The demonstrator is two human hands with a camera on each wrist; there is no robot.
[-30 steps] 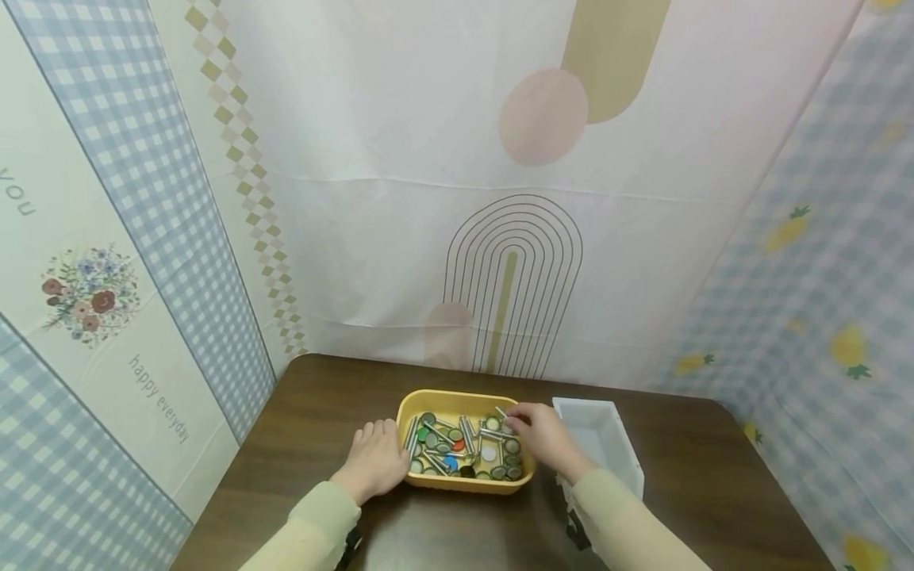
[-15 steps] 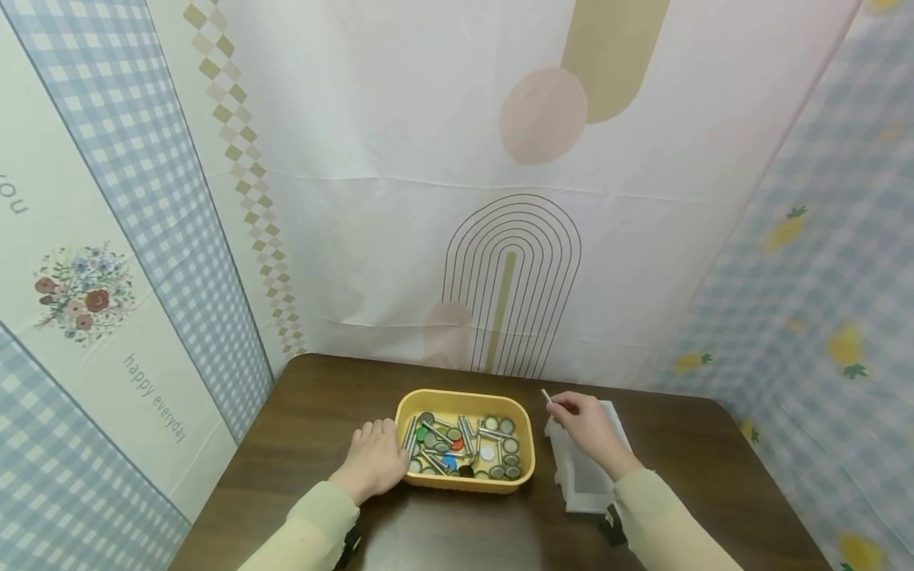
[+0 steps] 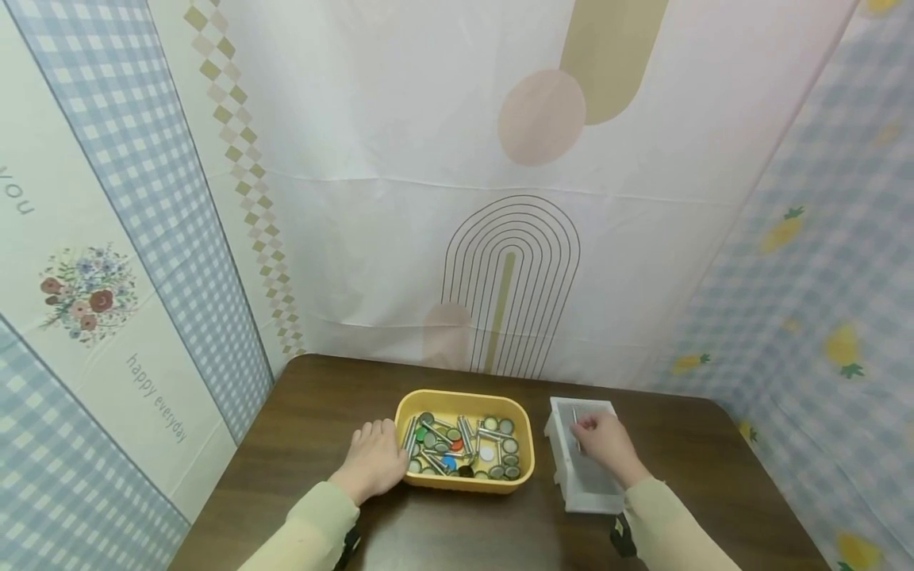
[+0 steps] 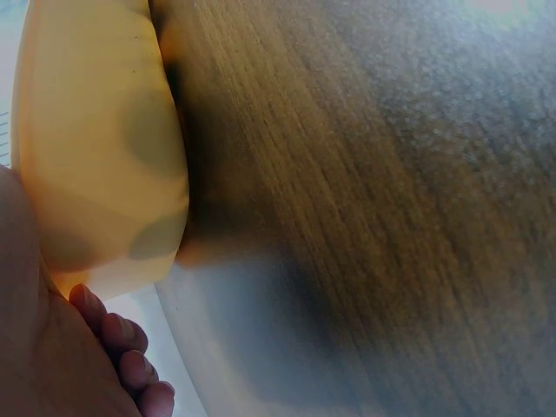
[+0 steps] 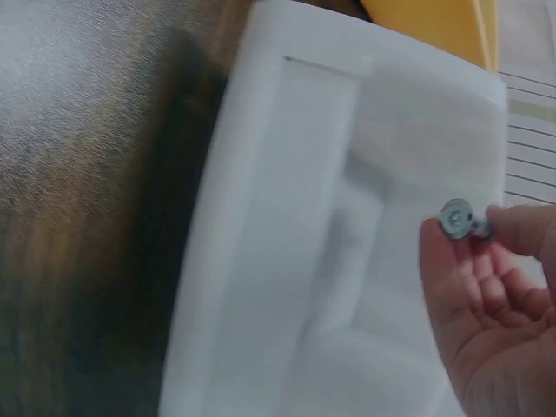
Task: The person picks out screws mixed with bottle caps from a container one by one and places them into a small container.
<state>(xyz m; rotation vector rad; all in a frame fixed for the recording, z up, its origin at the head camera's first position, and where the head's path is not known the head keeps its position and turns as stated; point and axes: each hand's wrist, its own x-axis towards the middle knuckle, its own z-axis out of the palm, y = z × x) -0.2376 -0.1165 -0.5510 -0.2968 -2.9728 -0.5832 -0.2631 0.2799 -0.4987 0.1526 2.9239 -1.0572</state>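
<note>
One bolt (image 5: 458,219) is pinched by your right hand (image 3: 607,444) over the tray (image 3: 593,502) right of the tub (image 3: 467,484); your relaxed left hand (image 3: 373,460) touches the tub

"you" (image 3: 16,190), "happy everyday" (image 3: 155,398) on cloth (image 3: 171,238)
</note>
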